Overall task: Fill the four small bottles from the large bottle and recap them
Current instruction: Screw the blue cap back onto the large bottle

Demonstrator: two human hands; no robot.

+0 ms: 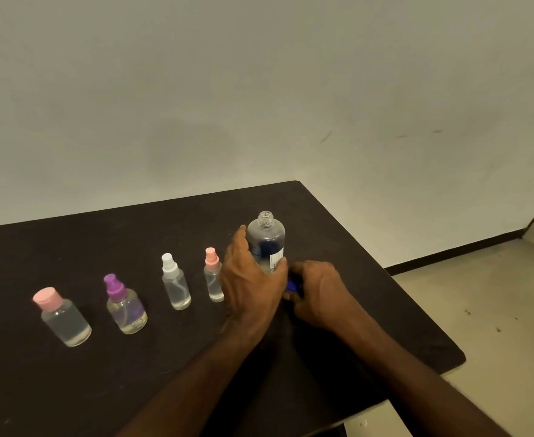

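The large clear bottle (266,238) stands upright on the dark table (101,241), its neck uncapped. My left hand (250,279) wraps around its lower body. Just right of it, my right hand (317,291) rests on the table with its fingers closed on a blue cap (292,286). Four small capped bottles stand in a row to the left: pink flip-cap bottle (65,316), purple spray bottle (126,305), white spray bottle (176,283), and pink spray bottle (213,275), partly hidden behind my left hand. Each holds clear liquid.
The table's far edge meets a plain wall (259,89). Its right edge drops to a pale floor (496,310), close to my right forearm.
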